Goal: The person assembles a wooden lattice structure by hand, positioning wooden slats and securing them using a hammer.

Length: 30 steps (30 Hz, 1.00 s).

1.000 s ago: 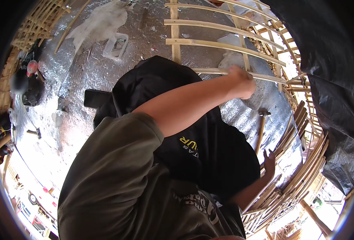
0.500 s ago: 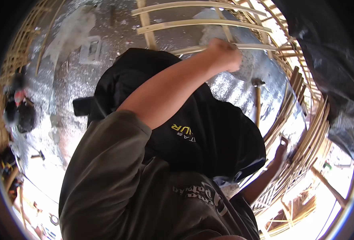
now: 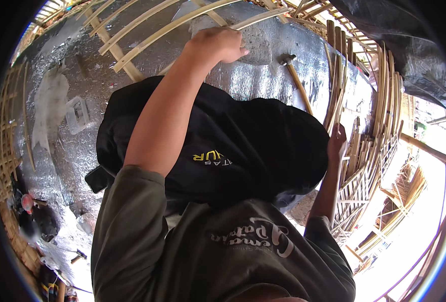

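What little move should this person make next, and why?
Perhaps reach the right hand toward the hammer, if that hand is free, which I can't tell: the handle slants its way, while the left hand seems to grip a wooden slat.

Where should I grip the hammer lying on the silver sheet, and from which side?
Probably by the middle of its wooden handle, from the right: it is slim and exposed there, while its near end meets the black cloth in view. The right hand is on that side.
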{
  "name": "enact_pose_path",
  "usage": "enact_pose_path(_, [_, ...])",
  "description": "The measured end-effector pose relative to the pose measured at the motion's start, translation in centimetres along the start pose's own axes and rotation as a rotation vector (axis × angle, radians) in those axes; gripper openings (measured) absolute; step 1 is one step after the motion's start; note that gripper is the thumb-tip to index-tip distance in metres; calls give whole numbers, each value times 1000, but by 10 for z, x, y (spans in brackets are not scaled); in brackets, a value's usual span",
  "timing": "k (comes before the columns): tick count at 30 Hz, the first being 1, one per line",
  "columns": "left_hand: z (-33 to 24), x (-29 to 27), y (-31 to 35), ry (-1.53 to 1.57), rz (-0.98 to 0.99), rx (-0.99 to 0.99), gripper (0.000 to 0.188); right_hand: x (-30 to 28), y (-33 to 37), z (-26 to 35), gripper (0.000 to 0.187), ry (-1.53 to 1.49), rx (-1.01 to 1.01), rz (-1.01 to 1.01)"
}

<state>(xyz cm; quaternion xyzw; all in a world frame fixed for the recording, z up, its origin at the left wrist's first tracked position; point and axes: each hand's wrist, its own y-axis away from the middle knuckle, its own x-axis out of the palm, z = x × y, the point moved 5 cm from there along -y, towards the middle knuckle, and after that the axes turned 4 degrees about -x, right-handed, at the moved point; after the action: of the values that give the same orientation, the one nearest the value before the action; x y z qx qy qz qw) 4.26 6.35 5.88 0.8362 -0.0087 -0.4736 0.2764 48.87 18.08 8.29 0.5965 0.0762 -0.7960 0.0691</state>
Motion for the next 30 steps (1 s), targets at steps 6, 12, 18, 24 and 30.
enact_pose_path(6, [9,0,3,-25,-31,-9,46,-34,83,-13,52,94,105,-99])
enact_pose_path(12, [1,5,-1,-31,-68,43,46,-14,151,-75,54,37,241,101])
enact_pose_path(18, [5,8,3,-39,-57,26,48,-5,149,-97,37,76,-69,-149])
enact_pose_path(24, [3,-6,20,-16,-14,-4,50,-7,160,-158,35,173,134,-7])
enact_pose_path(30, [6,2,17,-8,-25,12,48,-6,144,-144,25,20,472,398])
